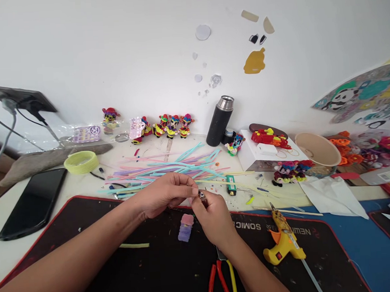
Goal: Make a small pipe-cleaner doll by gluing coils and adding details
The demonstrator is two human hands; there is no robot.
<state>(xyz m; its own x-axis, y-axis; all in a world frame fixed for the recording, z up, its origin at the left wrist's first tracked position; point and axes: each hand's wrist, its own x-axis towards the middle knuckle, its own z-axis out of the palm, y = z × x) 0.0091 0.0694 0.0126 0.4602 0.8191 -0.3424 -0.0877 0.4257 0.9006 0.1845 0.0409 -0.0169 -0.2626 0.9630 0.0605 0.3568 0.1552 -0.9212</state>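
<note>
My left hand [169, 191] and my right hand [215, 215] meet above the black mat [140, 277], fingertips pinched close together. A bit of pale pink shows between them, too small to name. At my right hand's fingers is a small dark, shiny thing [202, 197], its kind unclear. Just below on the mat lies a small block of coiled pink and purple pipe cleaner [186, 228]. Under my right forearm are red-handled pliers [219, 279] and a yellow handle [232, 280]. Behind my hands spreads a pile of pastel pipe cleaners [170, 167].
A yellow hot glue gun [283, 242] lies at the right on the mat. At left are a black phone [33, 202] and a pale green roll [81, 162]. Along the wall stand several small figurines [171, 126], a black flask [220, 120] and a white box [265, 157].
</note>
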